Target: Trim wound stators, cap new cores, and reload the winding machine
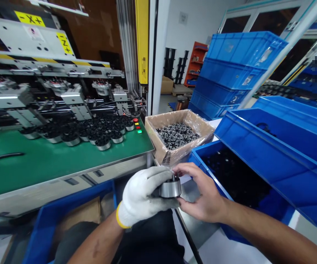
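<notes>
A round motor stator core (170, 188) with a shiny steel ring and dark parts on top is held between both hands, in front of the cardboard box. My left hand (143, 194), in a white glove with a yellow cuff, wraps around its left side. On its right side my bare right hand (202, 192) grips it, fingertips at the upper edge and thumb below. The fingers partly cover its top. Many similar steel rings with black tops (103, 142) stand grouped on the green worktop (51, 157) to the left.
A cardboard box (158, 141) lined with plastic holds bare ring cores. To the right, a blue bin (213, 176) contains dark parts, with another blue bin (271, 146) tilted over it. Stacked blue crates (229, 73) stand behind. A machine with clamps (73, 97) borders the worktop.
</notes>
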A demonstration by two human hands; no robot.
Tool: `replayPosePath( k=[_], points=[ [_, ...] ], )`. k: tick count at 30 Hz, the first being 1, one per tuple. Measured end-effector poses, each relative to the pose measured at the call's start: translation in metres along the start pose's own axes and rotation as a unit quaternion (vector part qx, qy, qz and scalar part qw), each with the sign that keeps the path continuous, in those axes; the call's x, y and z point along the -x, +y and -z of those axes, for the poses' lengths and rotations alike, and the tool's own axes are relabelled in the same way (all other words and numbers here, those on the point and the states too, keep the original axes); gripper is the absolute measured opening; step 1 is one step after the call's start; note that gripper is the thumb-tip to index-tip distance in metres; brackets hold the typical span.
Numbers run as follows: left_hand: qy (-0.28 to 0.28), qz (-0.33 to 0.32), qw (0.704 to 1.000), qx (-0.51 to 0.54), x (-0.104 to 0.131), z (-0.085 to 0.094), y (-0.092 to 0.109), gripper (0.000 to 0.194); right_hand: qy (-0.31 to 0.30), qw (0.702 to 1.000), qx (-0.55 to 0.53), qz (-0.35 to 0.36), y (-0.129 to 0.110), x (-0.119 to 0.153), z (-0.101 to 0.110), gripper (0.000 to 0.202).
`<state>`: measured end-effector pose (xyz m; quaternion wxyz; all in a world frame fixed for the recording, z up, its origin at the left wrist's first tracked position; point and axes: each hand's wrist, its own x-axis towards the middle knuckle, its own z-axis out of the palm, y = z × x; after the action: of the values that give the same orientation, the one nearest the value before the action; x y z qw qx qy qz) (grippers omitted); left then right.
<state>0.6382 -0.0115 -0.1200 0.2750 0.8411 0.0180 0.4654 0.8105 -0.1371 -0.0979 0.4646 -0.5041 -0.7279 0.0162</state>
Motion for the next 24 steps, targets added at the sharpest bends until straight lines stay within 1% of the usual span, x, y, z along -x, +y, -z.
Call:
replayPosePath(
  k=[1,3,5,6,7,8,9,10,11,13,14,16,18,20,22,24],
  points=[
    [0.023,0.048,0.997,0.063,0.006,-0.005,0.000,0.051,0.000,1.000,-0.001,-0.010,0.000,-0.001,0.000,0.067],
    [0.041,0.149,0.969,0.191,0.018,-0.013,-0.001,0.051,-0.006,1.000,0.003,-0.021,0.002,-0.002,0.001,0.066],
    [0.019,0.221,0.936,0.272,0.027,-0.019,-0.001,0.049,-0.012,1.000,0.008,-0.015,0.004,-0.004,0.003,0.056],
    [0.001,0.248,0.928,0.277,0.029,-0.020,-0.001,0.052,-0.009,1.000,0.012,-0.007,0.005,-0.004,0.003,0.050],
    [-0.013,0.272,0.927,0.257,0.029,-0.020,0.000,0.061,-0.002,1.000,0.018,0.004,0.005,-0.005,0.003,0.047],
    [-0.021,0.289,0.933,0.216,0.027,-0.019,0.001,0.073,0.006,0.999,0.029,0.016,0.006,-0.004,0.002,0.046],
    [-0.028,0.290,0.943,0.163,0.024,-0.017,0.002,0.084,0.012,0.999,0.043,0.031,0.006,-0.004,0.001,0.046],
    [-0.033,0.276,0.954,0.110,0.020,-0.015,0.003,0.090,0.015,0.997,0.060,0.046,0.006,-0.003,0.000,0.046],
    [-0.037,0.247,0.966,0.065,0.016,-0.013,0.003,0.088,0.016,0.995,0.077,0.059,0.006,-0.002,-0.001,0.047],
    [-0.046,0.164,0.985,0.009,0.007,-0.008,0.002,0.067,0.015,0.992,0.102,0.070,0.007,0.001,-0.004,0.048],
    [-0.053,0.128,0.990,-0.006,0.004,-0.007,0.000,0.057,0.015,0.992,0.107,0.067,0.007,0.002,-0.004,0.048],
    [-0.067,0.092,0.993,-0.027,0.000,-0.005,-0.003,0.047,0.013,0.993,0.107,0.056,0.007,0.003,-0.004,0.049],
    [-0.082,0.086,0.992,-0.040,0.000,-0.007,-0.005,0.045,0.006,0.994,0.102,0.049,0.007,0.003,-0.003,0.049],
    [-0.081,0.092,0.991,-0.047,0.005,-0.011,-0.005,0.044,-0.010,0.994,0.100,0.042,0.007,0.004,-0.002,0.049],
    [-0.063,0.102,0.991,-0.057,0.012,-0.013,-0.005,0.043,-0.038,0.993,0.113,0.027,0.008,0.005,-0.003,0.054],
    [-0.033,0.121,0.989,-0.073,0.021,-0.009,-0.007,0.044,-0.070,0.986,0.149,0.007,0.011,0.009,-0.005,0.064]
  ],
)
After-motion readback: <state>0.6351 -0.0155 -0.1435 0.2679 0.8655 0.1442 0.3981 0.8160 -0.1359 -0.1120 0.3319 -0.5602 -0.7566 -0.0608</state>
